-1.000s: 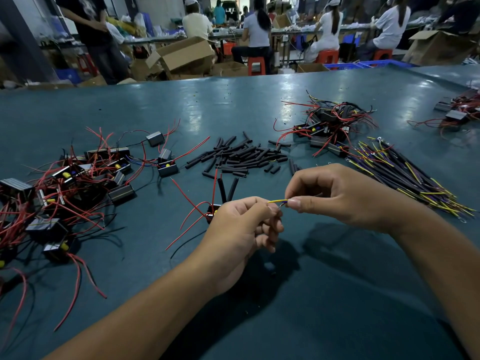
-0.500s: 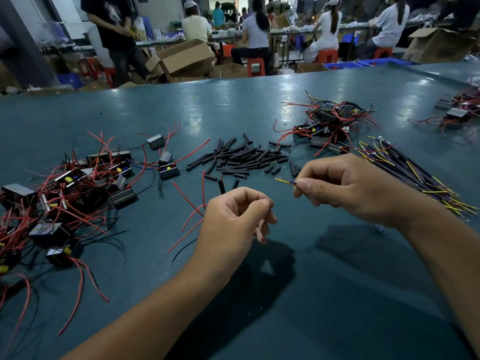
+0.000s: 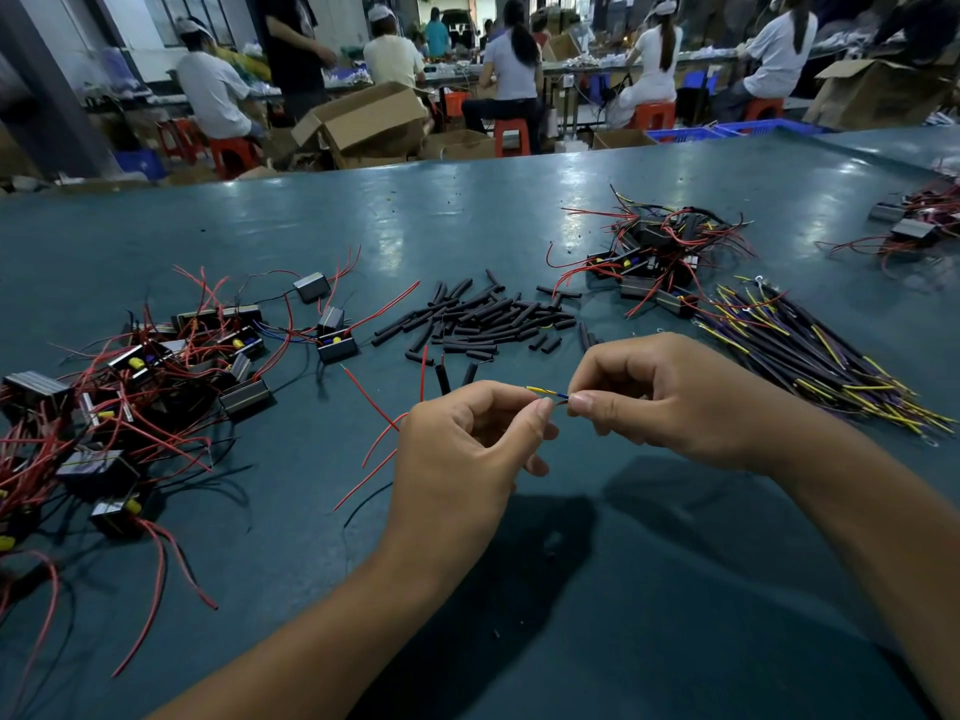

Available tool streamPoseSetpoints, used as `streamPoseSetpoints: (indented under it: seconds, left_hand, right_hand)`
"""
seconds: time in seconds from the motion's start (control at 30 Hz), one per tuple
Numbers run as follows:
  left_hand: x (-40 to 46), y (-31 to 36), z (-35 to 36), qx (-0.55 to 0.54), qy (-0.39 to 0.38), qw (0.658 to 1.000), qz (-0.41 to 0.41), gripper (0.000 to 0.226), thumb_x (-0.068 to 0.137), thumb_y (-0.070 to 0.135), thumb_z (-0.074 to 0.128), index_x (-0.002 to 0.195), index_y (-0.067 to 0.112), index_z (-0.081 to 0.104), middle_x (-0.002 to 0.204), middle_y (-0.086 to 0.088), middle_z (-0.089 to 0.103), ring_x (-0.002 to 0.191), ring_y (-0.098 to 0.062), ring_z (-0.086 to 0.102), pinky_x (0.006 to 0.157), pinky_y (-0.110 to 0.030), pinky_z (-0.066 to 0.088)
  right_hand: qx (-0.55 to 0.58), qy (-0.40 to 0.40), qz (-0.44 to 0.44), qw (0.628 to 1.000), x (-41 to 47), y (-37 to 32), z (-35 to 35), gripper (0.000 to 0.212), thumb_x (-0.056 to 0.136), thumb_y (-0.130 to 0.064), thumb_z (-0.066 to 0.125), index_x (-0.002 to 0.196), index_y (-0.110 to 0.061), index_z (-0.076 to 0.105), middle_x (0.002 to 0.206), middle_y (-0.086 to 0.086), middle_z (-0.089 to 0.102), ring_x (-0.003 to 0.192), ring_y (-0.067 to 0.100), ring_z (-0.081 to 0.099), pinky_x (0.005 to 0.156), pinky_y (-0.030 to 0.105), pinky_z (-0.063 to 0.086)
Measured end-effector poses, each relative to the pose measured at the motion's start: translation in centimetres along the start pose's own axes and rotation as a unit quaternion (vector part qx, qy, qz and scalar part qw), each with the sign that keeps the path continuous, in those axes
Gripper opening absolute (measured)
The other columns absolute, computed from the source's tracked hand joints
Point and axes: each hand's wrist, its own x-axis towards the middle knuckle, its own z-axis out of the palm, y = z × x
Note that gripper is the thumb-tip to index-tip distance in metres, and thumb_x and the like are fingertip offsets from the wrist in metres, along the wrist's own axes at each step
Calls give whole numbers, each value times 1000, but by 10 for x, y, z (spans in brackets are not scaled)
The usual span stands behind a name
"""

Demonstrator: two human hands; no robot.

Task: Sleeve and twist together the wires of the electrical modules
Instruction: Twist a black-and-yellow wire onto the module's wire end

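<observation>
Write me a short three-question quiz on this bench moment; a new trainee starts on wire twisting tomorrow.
1. True or false: both hands pinch the same short stretch of wire.
2. Which pile lies nearest the right hand? A) black sleeves B) yellow-and-dark wires C) modules with red leads
3. Fill in: the wire between the two grips shows yellow and ____.

Key
1. True: the left hand and the right hand each pinch an end of the twisted wire.
2. B: the yellow-and-dark wires lie just beyond the right wrist; the black sleeves lie further back.
3. blue
</observation>
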Motion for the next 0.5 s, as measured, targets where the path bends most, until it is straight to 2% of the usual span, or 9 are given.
streamPoseSetpoints:
  seconds: [0.07, 0.2, 0.4, 0.5]
  left_hand:
    - [0, -1, 1, -9, -6, 1000, -19, 11, 94, 15, 69, 84, 15, 73, 73, -2, 75, 57, -17, 69, 46, -23, 47]
    - [3, -3, 1, -103, -17, 989, -108, 13, 96, 12, 65, 85, 5, 68, 68, -5, 71, 56, -14, 65, 43, -22, 44]
    - [7, -2, 3, -204, -31, 958, -198, 14, 95, 12, 64, 83, 6, 66, 63, -2, 63, 51, -10, 58, 38, -21, 42]
    - [6, -1, 1, -187, -15, 966, -176, 15, 96, 12, 63, 82, 7, 66, 64, -3, 63, 50, -12, 57, 38, -22, 42]
  right_hand:
    - [5, 3, -2, 1000, 0, 0, 1, 11, 94, -22, 64, 84, -17, 66, 65, -4, 63, 52, 5, 51, 50, 15, 39]
    - [10, 22, -20, 999, 2, 0, 6, 10, 94, -20, 64, 85, -17, 65, 66, -9, 61, 54, 0, 49, 53, 10, 36]
    - [-5, 35, -47, 998, 3, 1, 6, 6, 92, -19, 68, 86, -18, 66, 71, -11, 60, 63, 2, 51, 60, 14, 40]
    - [-19, 46, -57, 997, 3, 2, 6, 5, 92, -20, 69, 87, -20, 66, 76, -6, 64, 68, 14, 58, 61, 25, 47]
